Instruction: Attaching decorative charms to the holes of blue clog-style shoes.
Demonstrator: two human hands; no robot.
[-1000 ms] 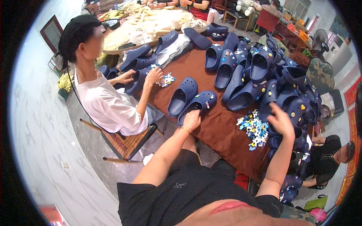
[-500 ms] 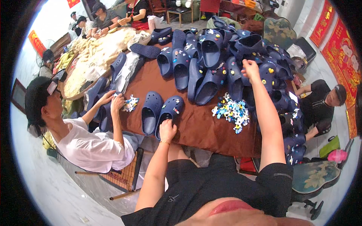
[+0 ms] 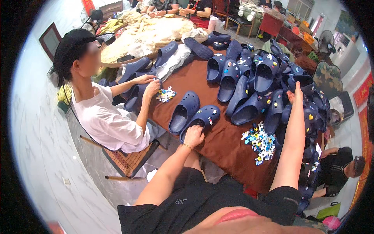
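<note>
My left hand (image 3: pixel 194 136) is curled over the heel end of a navy clog (image 3: pixel 206 117), which has small charms on its top. Its fingertips are hidden in the shoe's opening. Beside it, on the left, lies a plain navy clog (image 3: pixel 184 113) with bare holes. My right arm stretches to the heap of navy clogs on the right. There my right hand (image 3: pixel 296 94) has its fingers apart against a dark clog (image 3: pixel 303 82); I see no firm grip. A pile of small white, blue and yellow charms (image 3: pixel 260 143) lies on the brown cloth (image 3: pixel 230 152) between my arms.
On my left a person in a white shirt (image 3: pixel 111 117) sits handling a clog, near a smaller charm pile (image 3: pixel 166 94). Another person (image 3: pixel 337 171) is low at the right. Beyond stands a round table with a pale heap (image 3: pixel 144 33), with people around it.
The view has swung right, so things sit further left in the room but shifted in picture. My right hand has moved from above the heap to a clog's edge; my left stays at its clog.
</note>
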